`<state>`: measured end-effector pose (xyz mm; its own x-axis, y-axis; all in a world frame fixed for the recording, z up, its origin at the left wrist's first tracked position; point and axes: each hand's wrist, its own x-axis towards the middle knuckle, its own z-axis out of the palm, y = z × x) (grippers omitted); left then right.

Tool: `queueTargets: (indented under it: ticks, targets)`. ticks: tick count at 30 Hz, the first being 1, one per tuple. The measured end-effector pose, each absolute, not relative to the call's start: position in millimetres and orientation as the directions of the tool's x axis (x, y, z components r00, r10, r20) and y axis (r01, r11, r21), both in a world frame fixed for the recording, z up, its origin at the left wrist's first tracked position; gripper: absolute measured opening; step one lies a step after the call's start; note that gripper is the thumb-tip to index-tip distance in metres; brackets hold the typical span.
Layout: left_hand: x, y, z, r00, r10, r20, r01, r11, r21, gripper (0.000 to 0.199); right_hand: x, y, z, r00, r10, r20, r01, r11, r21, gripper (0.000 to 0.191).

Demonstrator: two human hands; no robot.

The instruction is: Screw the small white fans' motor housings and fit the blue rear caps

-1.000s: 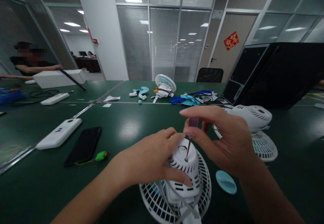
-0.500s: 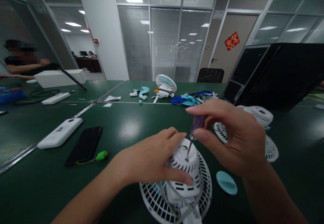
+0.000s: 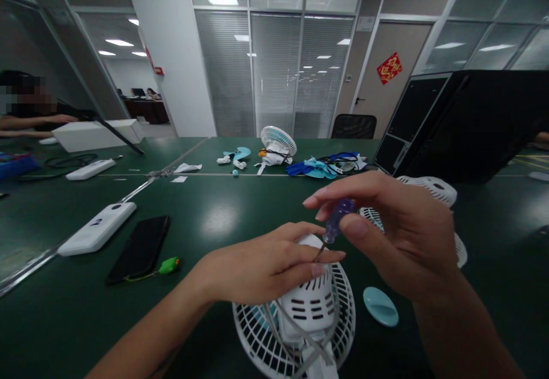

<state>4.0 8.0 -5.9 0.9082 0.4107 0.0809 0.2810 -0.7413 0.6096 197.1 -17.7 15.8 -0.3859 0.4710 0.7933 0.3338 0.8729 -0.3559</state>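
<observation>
A small white fan (image 3: pixel 306 313) lies on its grille, its motor housing upward and a grey cord looped around it. My left hand (image 3: pixel 266 262) rests over the housing, fingertips gathered at its top around the screwdriver's thin shaft and hiding the tip. Between the thumb and fingers of my right hand (image 3: pixel 398 236) is the purple see-through handle of a screwdriver (image 3: pixel 338 220), tilted with its shaft pointing down to the housing. Just right of the fan sits a light-blue oval knob-like part (image 3: pixel 381 306).
White fan parts (image 3: pixel 429 189) lie behind my right hand. A black phone (image 3: pixel 139 248) with a green tag and a white power strip (image 3: pixel 98 228) are left. Farther back stand another fan (image 3: pixel 278 146) and blue gloves (image 3: pixel 300 167). Someone sits at far left.
My left fingers have slid forward over the housing's top to the screwdriver shaft, covering the screw spot. The screwdriver leans more to the right, and its tip is now hidden.
</observation>
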Motion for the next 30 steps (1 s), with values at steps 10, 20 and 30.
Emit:
queueTargets:
  ticks: [10,20,30]
  targets:
    - [4,6,-5,0.902,0.423,0.086,0.306,-0.767,0.564,0.036,190,-13,18,-0.310,0.378,0.872,0.538,0.826,-0.167,0.016]
    - [3,6,-5,0.908,0.410,0.089,0.306,-0.792,0.528,0.041,199,-20,18,-0.445,0.450,0.775,0.477,0.851,-0.220,0.040]
    - [5,5,-3,0.900,0.430,0.070,0.323,-0.766,0.556,0.037,197,-19,20,-0.429,0.381,0.819,0.517,0.847,-0.123,0.017]
